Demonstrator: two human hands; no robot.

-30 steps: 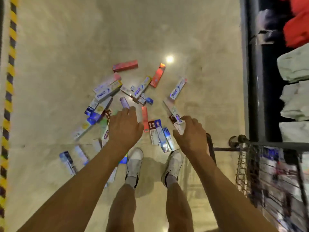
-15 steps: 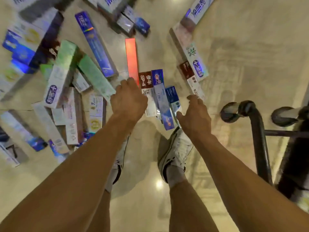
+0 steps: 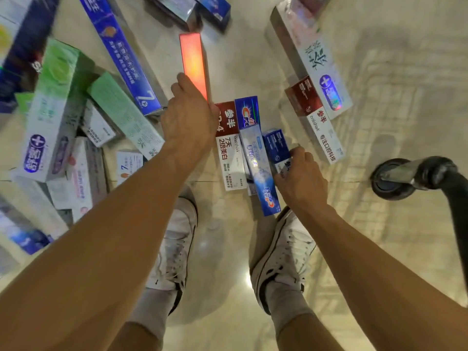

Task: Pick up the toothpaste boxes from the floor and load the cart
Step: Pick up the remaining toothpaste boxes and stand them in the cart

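Item: your left hand, lowered over the near end of the orange-red toothpaste box, forefinger laid along that box's left edge. The thumb was hidden beneath the hand, so whether the fingers had closed on the box could not be told. The box lay flat on the floor and ran straight away from the knuckles, so an end-on grasp was probably intended. Item: your right hand, fingers and thumb curled round the near end of the small dark-blue box and pinching it; that box leaned on its neighbour, which left an edge free to catch. Just to the thumb side of this grip lay the long blue-and-white box, and beyond it, between your two hands, the red-and-white box. These three lay side by side and touching, likely easiest to clear one after another. Outward of the left grip: a green box and a long blue box, overlapping in a loose heap. Outward of the right grip: a second red-and-white box, then the cart caster and the frame tube. Container: the cart's basket was out of view, so its contents could not be told; every box in view lay on the floor.
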